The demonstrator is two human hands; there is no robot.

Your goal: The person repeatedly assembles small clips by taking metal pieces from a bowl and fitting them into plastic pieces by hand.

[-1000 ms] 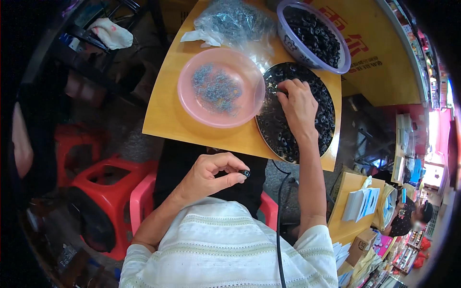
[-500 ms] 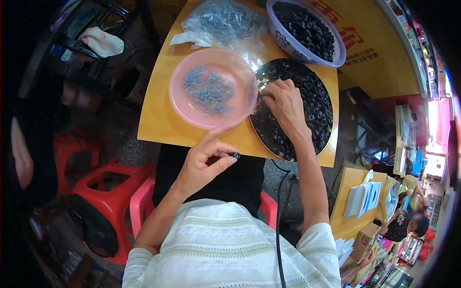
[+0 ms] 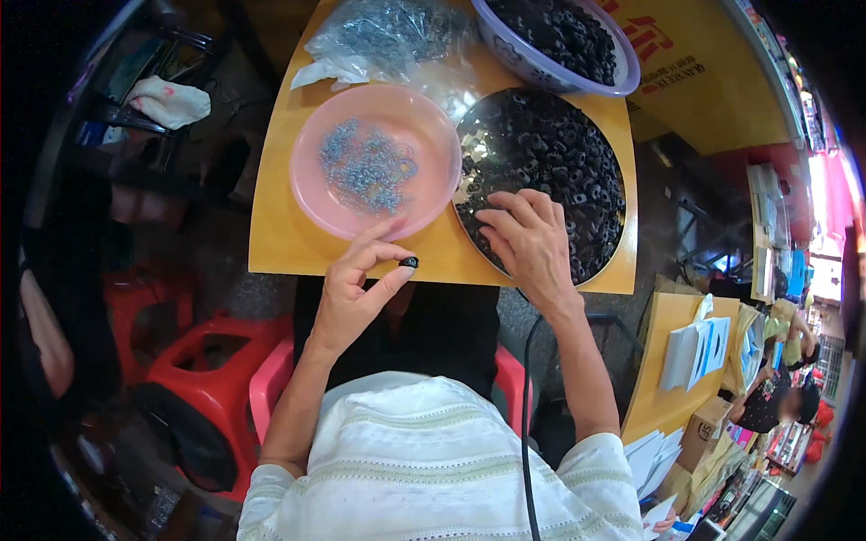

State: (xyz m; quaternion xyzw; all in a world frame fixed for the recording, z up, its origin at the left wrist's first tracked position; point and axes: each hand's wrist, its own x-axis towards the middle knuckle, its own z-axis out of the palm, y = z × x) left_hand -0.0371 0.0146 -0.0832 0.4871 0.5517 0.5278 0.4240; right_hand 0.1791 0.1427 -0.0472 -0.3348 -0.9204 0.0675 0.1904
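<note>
My left hand (image 3: pixel 347 293) pinches a small black plastic piece (image 3: pixel 409 262) between thumb and finger, just off the table's near edge. Over the near left part of a round tray (image 3: pixel 474 162), my right hand (image 3: pixel 537 243) has its fingers curled down; whatever lies under the fingertips is hidden. Many small black plastic pieces (image 3: pixel 582 158) spread across this tray, and its shiny bottom shows at the left. Beside it, a pink bowl (image 3: pixel 307 171) holds a loose heap of tiny bluish-grey metal parts (image 3: pixel 365 167), perhaps springs.
At the back right, a lilac basin (image 3: pixel 628 77) is full of similar black pieces. A clear plastic bag (image 3: pixel 397 41) of grey parts lies at the back of the yellow table (image 3: pixel 271 243). Red stools (image 3: pixel 203 361) stand at the left. A black cable (image 3: pixel 526 433) hangs before me.
My right hand has drawn back toward me over the tray, uncovering its shiny left part. The left hand still pinches the black piece. The whole view has shifted slightly.
</note>
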